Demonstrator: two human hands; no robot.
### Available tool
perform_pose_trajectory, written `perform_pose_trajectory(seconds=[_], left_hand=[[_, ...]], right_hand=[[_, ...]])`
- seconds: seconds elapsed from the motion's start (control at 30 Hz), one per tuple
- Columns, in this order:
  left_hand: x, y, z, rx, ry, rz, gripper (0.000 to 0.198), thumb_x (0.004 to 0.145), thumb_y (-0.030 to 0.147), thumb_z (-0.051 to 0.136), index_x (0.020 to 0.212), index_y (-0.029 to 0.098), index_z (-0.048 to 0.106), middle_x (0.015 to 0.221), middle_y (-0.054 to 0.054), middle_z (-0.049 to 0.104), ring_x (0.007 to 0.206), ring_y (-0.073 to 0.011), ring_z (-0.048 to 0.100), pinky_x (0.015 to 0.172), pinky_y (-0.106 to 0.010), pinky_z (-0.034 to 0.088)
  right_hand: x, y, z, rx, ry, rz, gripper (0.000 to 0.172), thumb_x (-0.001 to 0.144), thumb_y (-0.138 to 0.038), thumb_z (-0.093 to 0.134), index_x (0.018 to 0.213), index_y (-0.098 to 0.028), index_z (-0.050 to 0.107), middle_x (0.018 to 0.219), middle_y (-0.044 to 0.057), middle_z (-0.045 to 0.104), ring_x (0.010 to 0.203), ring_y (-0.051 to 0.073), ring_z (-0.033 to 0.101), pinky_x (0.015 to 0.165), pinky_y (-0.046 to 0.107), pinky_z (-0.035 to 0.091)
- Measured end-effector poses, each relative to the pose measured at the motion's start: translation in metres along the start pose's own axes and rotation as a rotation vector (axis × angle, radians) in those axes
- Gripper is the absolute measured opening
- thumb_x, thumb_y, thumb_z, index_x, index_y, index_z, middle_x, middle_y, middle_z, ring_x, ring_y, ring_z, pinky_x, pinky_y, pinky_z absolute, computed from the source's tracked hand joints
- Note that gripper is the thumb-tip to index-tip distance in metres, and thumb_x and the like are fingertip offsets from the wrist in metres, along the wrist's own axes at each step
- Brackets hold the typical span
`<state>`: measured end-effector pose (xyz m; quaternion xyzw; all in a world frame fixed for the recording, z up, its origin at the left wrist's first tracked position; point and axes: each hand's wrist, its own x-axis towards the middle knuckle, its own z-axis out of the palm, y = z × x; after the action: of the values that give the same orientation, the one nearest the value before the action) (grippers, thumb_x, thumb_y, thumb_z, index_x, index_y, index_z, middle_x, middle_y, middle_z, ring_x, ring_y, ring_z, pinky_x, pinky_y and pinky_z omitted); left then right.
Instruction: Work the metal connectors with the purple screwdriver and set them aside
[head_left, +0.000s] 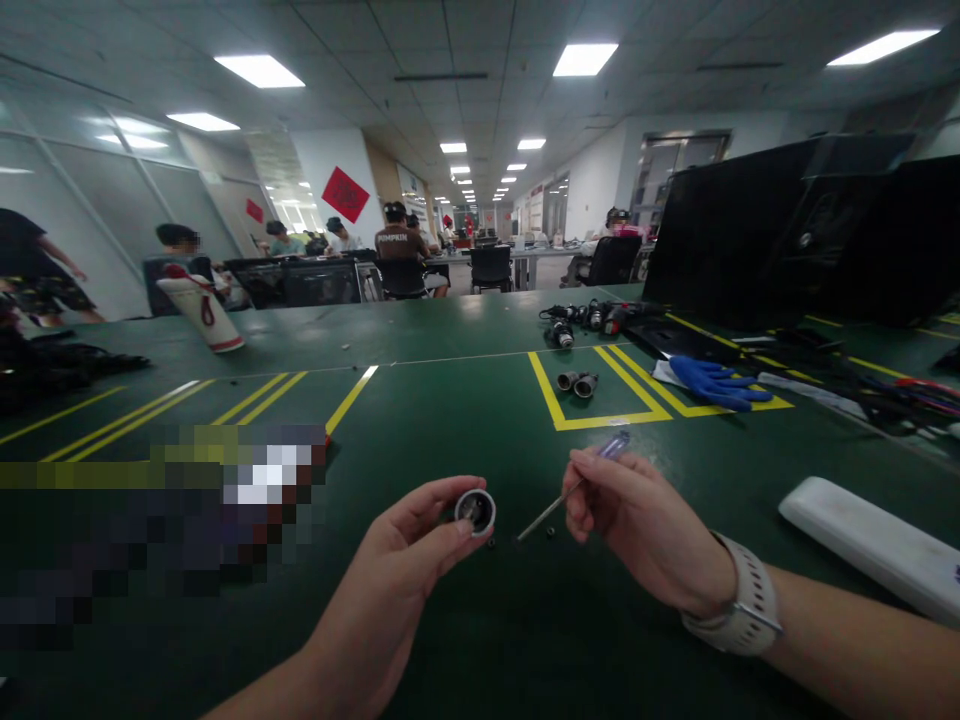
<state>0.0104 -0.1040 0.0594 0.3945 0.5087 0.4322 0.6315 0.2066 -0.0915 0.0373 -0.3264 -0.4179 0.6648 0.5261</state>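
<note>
My left hand point(416, 550) is closed round a small round black part with a silver rim point(475, 511), pinched between thumb and fingers just above the green mat. My right hand point(637, 525), with a white watch on the wrist, grips a thin screwdriver point(574, 488) with a clear purple handle. The screwdriver's metal tip points down and left to the mat, close to the round part. One or two tiny dark screws point(550, 532) lie on the mat beside the tip.
Two small cylindrical parts point(577, 382) sit inside a yellow-taped square, with more black parts point(589, 317) behind. A blue glove point(716, 385), black monitors point(757, 235), cables point(900, 395) and a white oblong case point(874, 545) are on the right. People sit at desks far back.
</note>
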Motion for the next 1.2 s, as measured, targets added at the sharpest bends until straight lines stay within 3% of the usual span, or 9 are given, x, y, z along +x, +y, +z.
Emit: perform_pose_trajectory(seconds=[0.07,0.2,0.33,0.53,0.67,1.2], left_hand=[[-0.002,-0.001,0.0,0.055,0.006,0.005,0.03,0.069,0.02,0.068,0.098,0.021,0.066,0.098,-0.004,0.07,0.097,-0.0213,0.061,0.088,-0.033,0.042],[-0.005,-0.003,0.002,0.114,0.007,0.034,0.032,0.067,0.023,0.069,0.098,0.021,0.066,0.094,-0.004,0.071,0.094,-0.0212,0.061,0.084,-0.031,0.043],[-0.007,-0.006,0.004,0.12,0.029,0.064,0.03,0.064,0.018,0.07,0.094,0.02,0.068,0.091,-0.004,0.072,0.09,-0.0199,0.062,0.079,-0.028,0.045],[-0.007,-0.005,0.007,0.159,0.038,0.116,0.027,0.064,0.017,0.07,0.09,0.02,0.07,0.088,-0.004,0.073,0.085,-0.018,0.064,0.076,-0.025,0.048],[-0.006,-0.005,0.008,0.17,0.045,0.147,0.022,0.061,0.015,0.071,0.083,0.019,0.071,0.091,-0.005,0.073,0.082,-0.0187,0.066,0.075,-0.026,0.05],[-0.006,-0.005,0.011,0.168,0.078,0.168,0.013,0.058,0.011,0.068,0.07,0.017,0.07,0.091,-0.005,0.073,0.076,-0.02,0.069,0.07,-0.029,0.054]], right_hand=[[-0.008,-0.007,0.005,-0.129,-0.057,-0.183,0.018,0.083,-0.031,0.056,0.074,-0.016,0.062,0.063,0.0,0.062,0.059,0.01,0.058,0.055,0.022,0.048],[-0.023,-0.012,0.015,-0.664,-0.155,-0.559,0.013,0.084,-0.017,0.053,0.08,-0.016,0.065,0.07,0.004,0.065,0.064,0.013,0.06,0.058,0.025,0.049],[-0.031,-0.011,0.021,-0.899,-0.218,-0.773,0.017,0.081,-0.007,0.052,0.091,-0.016,0.062,0.074,0.005,0.066,0.067,0.014,0.06,0.062,0.027,0.049],[-0.036,-0.009,0.024,-1.159,-0.318,-0.928,0.014,0.081,-0.007,0.052,0.09,-0.015,0.058,0.077,0.008,0.067,0.068,0.017,0.062,0.061,0.027,0.052],[-0.038,-0.008,0.027,-1.282,-0.288,-1.028,0.01,0.082,-0.01,0.052,0.09,-0.013,0.058,0.074,0.008,0.069,0.066,0.018,0.064,0.061,0.028,0.054],[-0.04,-0.004,0.03,-1.415,-0.335,-1.069,0.015,0.085,-0.011,0.048,0.083,-0.015,0.063,0.065,0.008,0.069,0.06,0.018,0.065,0.058,0.029,0.056]])
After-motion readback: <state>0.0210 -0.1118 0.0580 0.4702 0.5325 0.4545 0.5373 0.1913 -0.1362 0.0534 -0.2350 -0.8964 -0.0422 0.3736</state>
